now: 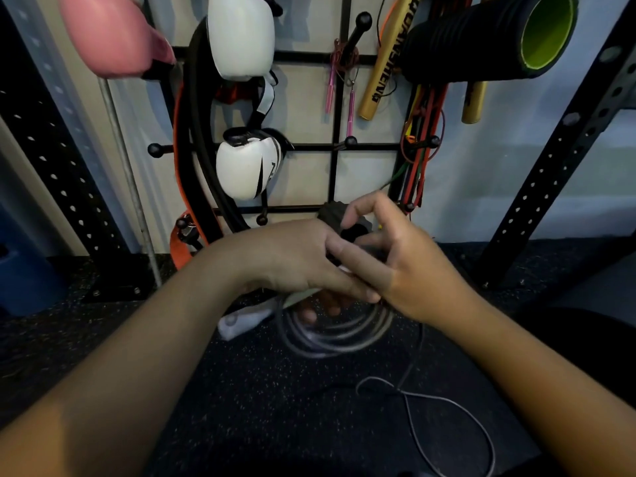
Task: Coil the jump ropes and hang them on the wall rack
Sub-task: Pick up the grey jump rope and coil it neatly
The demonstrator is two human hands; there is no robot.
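A grey jump rope [330, 333] hangs in several loops just under my hands. My left hand [296, 259] grips the top of the coil together with a white handle [241, 321] that sticks out low to the left. My right hand [402, 263] meets it from the right, fingers pinched at the coil's top. A thin dark rope [451, 407] lies looped on the floor at the lower right. The black wall rack [339, 146] with ball-tipped pegs is straight ahead. A pink-handled jump rope [331, 84] hangs on an upper peg.
White boxing gloves [246, 166], a black and orange band [186, 160], gold bats [385, 60] and a black foam roller [488, 36] hang on the rack. A pink object [110, 32] is at the upper left. Perforated black uprights [557, 160] flank the rack. Speckled dark floor [261, 390] lies below.
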